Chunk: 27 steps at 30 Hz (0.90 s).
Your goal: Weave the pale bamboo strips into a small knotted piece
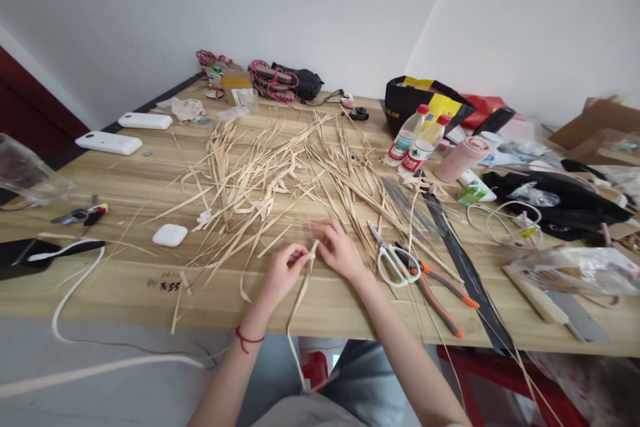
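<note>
Across the middle of the desk (125,180) I see a wide scatter of pale straw strips (260,167), running from the far edge toward the near one; by the right end of the near edge lie white-handled scissors (397,260) and orange-handled pliers (440,290), just beside each other; at the near edge, middle, my left hand (283,273) is pinched shut on one long straw strip (300,300) that hangs over the edge toward my lap; my right hand (340,250) grips the same strip's upper end, fingers closed, just beside the left; a small white case (170,235) sits left of them.
</note>
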### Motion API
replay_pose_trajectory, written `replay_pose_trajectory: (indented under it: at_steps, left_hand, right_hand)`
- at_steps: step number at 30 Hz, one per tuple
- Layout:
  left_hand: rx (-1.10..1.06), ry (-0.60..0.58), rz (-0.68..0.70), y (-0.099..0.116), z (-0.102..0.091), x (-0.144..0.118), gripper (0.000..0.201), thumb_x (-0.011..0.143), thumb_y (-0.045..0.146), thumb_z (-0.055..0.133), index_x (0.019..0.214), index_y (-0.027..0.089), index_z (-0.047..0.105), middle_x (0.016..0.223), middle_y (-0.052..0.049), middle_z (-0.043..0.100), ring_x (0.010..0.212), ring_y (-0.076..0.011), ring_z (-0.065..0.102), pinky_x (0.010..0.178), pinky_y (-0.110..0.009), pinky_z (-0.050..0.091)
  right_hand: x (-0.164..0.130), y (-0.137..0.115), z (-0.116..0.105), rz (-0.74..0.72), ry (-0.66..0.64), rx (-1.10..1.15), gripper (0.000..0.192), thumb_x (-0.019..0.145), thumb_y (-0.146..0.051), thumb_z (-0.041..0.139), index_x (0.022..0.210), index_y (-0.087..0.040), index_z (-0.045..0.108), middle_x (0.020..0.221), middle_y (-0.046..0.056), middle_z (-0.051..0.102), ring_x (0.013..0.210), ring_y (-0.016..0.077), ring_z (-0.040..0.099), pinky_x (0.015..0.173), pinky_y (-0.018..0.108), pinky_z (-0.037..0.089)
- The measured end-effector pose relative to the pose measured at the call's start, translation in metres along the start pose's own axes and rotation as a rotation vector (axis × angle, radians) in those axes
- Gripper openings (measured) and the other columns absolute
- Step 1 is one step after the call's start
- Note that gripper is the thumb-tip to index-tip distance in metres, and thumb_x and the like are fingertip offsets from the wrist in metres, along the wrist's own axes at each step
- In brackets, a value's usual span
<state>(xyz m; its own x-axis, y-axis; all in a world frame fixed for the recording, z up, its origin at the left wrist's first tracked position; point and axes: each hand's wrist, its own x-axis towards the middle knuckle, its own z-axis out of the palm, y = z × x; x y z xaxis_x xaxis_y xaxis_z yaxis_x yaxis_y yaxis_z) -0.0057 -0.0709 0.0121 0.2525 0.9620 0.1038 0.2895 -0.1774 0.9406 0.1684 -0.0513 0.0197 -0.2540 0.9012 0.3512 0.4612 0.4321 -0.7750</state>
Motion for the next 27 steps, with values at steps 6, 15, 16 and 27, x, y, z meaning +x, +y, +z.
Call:
replay_pose_trajectory:
  at_steps: [6, 15, 16, 27]
  left_hand:
    - [-0.015, 0.008, -0.011, -0.001, -0.001, -0.001, 0.017, 0.08, 0.033, 0.056, 0.079, 0.017, 0.061, 0.078, -0.003, 0.066, 0.071, -0.0154, 0.062, 0.067, -0.026, 0.05]
    - [-0.014, 0.0, -0.008, -0.001, 0.0, -0.001, 0.015, 0.08, 0.032, 0.056, 0.078, 0.017, 0.06, 0.076, -0.003, 0.066, 0.07, -0.015, 0.062, 0.067, -0.026, 0.05]
    - [-0.018, 0.003, -0.009, -0.001, 0.0, -0.002, 0.015, 0.08, 0.031, 0.056, 0.078, 0.017, 0.06, 0.076, -0.003, 0.066, 0.07, -0.015, 0.062, 0.067, -0.026, 0.05]
    - [-0.031, -0.047, -0.043, 0.006, -0.002, -0.001, 0.015, 0.078, 0.033, 0.057, 0.077, 0.018, 0.058, 0.076, -0.004, 0.067, 0.073, -0.0177, 0.064, 0.069, -0.028, 0.05]
  right_hand:
    - [0.0, 0.004, 0.0, -0.04, 0.008, 0.061, 0.029, 0.077, -0.007, 0.046, 0.084, -0.021, 0.07, 0.095, 0.006, 0.066, 0.087, 0.018, 0.061, 0.08, 0.033, 0.048]
    - [0.003, -0.001, 0.0, -0.068, 0.023, -0.118, 0.042, 0.076, -0.007, 0.048, 0.116, -0.02, 0.058, 0.113, 0.011, 0.06, 0.101, 0.0224, 0.056, 0.087, 0.04, 0.046]
    - [0.004, -0.005, -0.003, -0.155, -0.058, -0.161, 0.041, 0.078, -0.007, 0.048, 0.115, -0.023, 0.06, 0.116, 0.01, 0.059, 0.107, 0.0227, 0.053, 0.092, 0.041, 0.043]
    - [0.006, 0.015, -0.014, 0.59, 0.114, 0.636, 0.028, 0.082, -0.03, 0.05, 0.101, -0.015, 0.065, 0.091, 0.01, 0.071, 0.075, 0.019, 0.066, 0.06, 0.028, 0.053]
